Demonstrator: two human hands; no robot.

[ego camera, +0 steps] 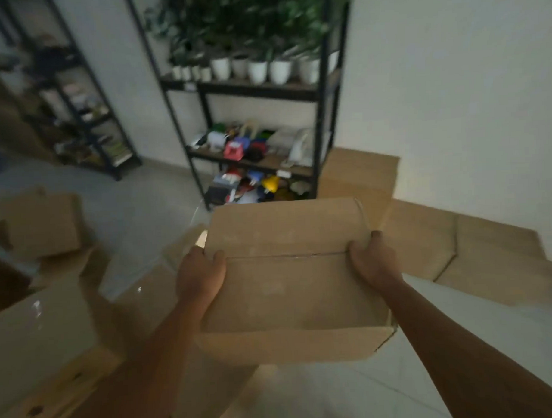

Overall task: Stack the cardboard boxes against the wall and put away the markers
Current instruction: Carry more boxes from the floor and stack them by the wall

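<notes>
A closed brown cardboard box [289,280] with clear tape along its top seam is held up in front of me. My left hand [200,274] grips its left side, thumb on top. My right hand [372,261] grips its right side the same way. Beyond it, several cardboard boxes [426,235] sit on the floor along the white wall [452,93] on the right. No markers can be made out in this blurred view.
A black shelf unit [255,90] with white plant pots and colourful items stands straight ahead. A second black rack [77,115] stands at the back left. More cardboard boxes [40,223] lie on the floor to my left and below my left arm.
</notes>
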